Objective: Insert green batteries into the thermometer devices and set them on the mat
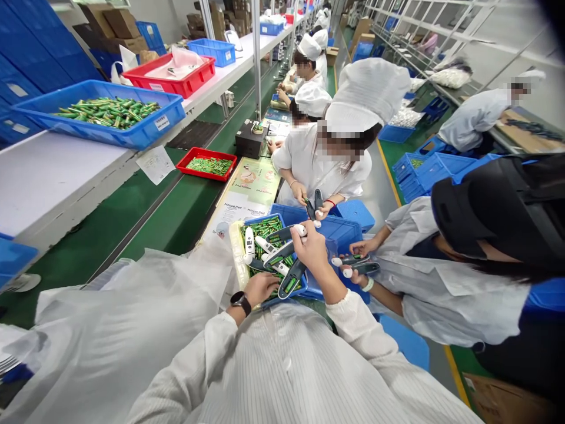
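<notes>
My right hand (311, 247) is closed round the white-tipped end of a dark grey handheld thermometer (292, 278), its battery compartment open with green batteries showing. Other thermometers, grey or white, lie close beside it, and I cannot tell whether the hand grips more than one. Wearing a black watch, my left hand (261, 288) reaches over the near edge of a blue bin (304, 290). Its fingers are bent together by the lower end of the held thermometer, their tips partly hidden among the batteries. Green batteries (265, 227) fill the bin, and a white thermometer (249, 240) rests on them.
Across from me a co-worker (329, 159) holds thermometers; another person at the right (436, 259) holds two more. A red tray of batteries (207, 175) stands on the green conveyor (154, 235). A blue crate of batteries (163, 123) sits on the shelf at left.
</notes>
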The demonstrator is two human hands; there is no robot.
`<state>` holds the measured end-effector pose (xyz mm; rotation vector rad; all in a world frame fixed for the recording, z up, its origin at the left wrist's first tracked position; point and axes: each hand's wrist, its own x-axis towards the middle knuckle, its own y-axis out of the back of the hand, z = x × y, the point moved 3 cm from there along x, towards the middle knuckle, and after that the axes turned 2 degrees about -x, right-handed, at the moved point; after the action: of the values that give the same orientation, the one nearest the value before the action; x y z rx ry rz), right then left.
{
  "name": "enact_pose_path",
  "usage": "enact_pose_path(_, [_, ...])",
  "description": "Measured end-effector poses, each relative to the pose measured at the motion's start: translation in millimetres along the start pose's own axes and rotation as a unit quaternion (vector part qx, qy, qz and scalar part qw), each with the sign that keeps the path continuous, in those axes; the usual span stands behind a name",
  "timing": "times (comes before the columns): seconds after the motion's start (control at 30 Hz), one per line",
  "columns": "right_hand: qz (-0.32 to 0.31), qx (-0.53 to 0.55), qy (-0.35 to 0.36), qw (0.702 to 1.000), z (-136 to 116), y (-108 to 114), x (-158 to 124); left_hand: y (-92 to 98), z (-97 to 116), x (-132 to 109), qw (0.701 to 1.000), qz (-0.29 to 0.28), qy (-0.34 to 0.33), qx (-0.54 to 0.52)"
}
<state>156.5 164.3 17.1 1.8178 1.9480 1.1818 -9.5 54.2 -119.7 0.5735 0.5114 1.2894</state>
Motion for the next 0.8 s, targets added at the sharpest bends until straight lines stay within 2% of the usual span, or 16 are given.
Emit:
enact_pose_path(0.13, [0.062,0.029,0.018,0.998,-3,17,0,31.3,14,-20,0.972,0.202,0.049,-0.113])
enact_pose_path(0.2, [0.083,0.040,0.024,0.995,-7,25,1,46.4,31,-33,0.946,0.284,0.034,-0.155])
enact_pose_path(0.27, [0.094,0.041,0.022,0.995,-12,32,1,60.0,55,-44,0.920,0.338,-0.018,-0.197])
enact_pose_path(0.4, [0.093,0.048,0.022,0.994,-23,36,2,74.5,114,-51,0.919,0.312,-0.168,-0.172])
enact_pose_path(0.47, [0.079,0.057,0.028,0.995,-28,33,1,75.0,132,-48,0.923,0.290,-0.218,-0.130])
enact_pose_path(0.57, [0.050,0.063,0.028,0.996,-32,25,-1,71.0,140,-44,0.929,0.267,-0.239,-0.093])
enact_pose_path(0.8, [0.001,0.044,0.021,0.999,-35,10,-6,65.0,135,-50,0.935,0.265,-0.230,-0.055])
